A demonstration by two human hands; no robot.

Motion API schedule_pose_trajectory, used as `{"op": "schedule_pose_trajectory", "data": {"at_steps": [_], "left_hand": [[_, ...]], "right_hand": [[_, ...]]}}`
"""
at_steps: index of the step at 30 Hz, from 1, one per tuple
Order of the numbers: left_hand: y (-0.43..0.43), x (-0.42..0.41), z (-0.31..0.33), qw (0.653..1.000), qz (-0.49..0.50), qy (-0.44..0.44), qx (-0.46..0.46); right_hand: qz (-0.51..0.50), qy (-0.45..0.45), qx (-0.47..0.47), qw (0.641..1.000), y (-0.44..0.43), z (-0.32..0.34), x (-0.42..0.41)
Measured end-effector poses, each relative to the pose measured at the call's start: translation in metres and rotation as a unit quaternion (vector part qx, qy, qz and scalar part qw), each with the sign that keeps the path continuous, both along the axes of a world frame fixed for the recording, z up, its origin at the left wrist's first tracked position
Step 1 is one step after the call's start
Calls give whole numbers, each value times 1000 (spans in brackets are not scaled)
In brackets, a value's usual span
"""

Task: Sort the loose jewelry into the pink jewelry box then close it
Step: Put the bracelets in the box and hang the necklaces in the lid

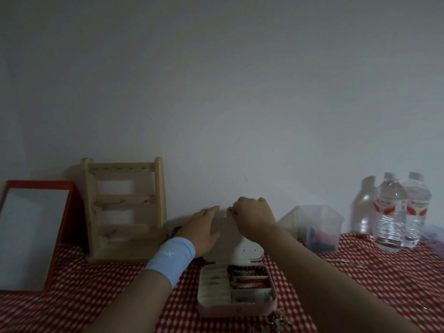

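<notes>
The pink jewelry box (pixel 216 310) stands open on the red checked cloth. Its compartments hold beads and small pieces. Its raised lid carries a white perforated earring panel (pixel 228 241). My left hand (pixel 204 227), with a light blue wristband, lies with straight fingers against the panel's left side and back. My right hand (pixel 252 218) has its fingers curled at the panel's top edge and pinches a small dark earring (pixel 230 209) there. A loose chain piece (pixel 280 319) lies by the box's front right corner.
A wooden jewelry rack (pixel 125 207) and a red-framed mirror (pixel 33 234) stand at the left against the wall. At the right are a clear plastic container (pixel 314 227) with dark items and two water bottles (pixel 390 219). Thin loose pieces (pixel 346 260) lie on the cloth.
</notes>
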State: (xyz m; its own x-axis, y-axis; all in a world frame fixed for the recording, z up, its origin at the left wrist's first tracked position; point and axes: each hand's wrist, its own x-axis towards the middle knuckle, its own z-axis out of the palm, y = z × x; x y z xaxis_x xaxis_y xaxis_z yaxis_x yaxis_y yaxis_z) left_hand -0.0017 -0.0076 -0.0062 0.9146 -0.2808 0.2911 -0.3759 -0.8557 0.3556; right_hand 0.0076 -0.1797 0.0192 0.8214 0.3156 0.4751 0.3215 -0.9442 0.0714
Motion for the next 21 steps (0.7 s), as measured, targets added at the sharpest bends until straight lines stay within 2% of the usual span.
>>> {"op": "schedule_pose_trajectory", "data": {"at_steps": [5,9,14,18,21], "left_hand": [[-4,-30,3,997,-35,-61,-45],[-2,-60,-2,996,-57,-50,-56],[4,-80,-24,996,-81,-33,-37],[7,-91,-44,995,-88,-41,-20],[10,-98,-53,995,-88,-47,-14]], "right_hand": [[77,93,137,983,-21,10,-34],[94,162,129,974,-30,6,-67],[101,185,91,973,-33,-11,-100],[106,240,154,953,-39,-32,-109],[88,249,170,950,-41,-46,-107]]}}
